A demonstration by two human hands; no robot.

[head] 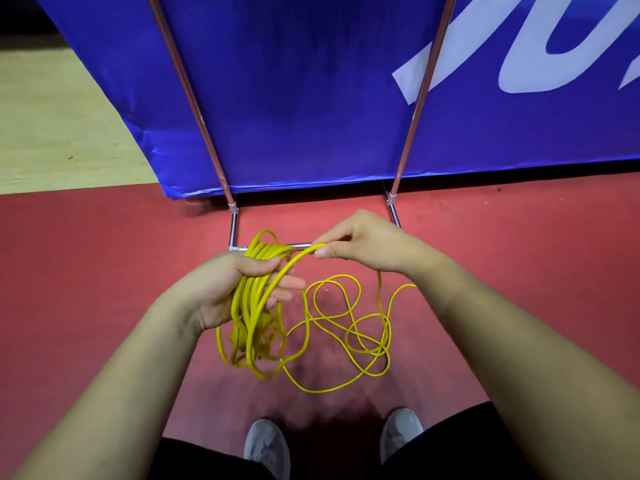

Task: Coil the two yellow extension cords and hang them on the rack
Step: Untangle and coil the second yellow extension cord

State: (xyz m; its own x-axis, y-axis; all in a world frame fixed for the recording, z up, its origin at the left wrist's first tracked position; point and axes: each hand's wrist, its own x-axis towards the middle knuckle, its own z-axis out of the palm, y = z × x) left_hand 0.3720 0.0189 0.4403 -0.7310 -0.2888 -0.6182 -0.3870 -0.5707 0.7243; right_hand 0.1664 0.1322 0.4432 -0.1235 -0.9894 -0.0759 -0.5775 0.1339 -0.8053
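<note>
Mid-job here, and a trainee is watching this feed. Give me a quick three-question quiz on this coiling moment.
1. True or false: the left hand grips the coiled loops of yellow extension cord.
2. The right hand is: A) open and empty, B) pinching a cord strand between thumb and fingers, C) curled into an empty fist.
3. Fill in: the uncoiled slack lies on the ____ floor.
Key: 1 true; 2 B; 3 red.

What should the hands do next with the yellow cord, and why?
Probably the right hand should lay the strand it pinches into the left hand, adding another loop to the bundle there, since loose cord lies tangled on the floor.
</note>
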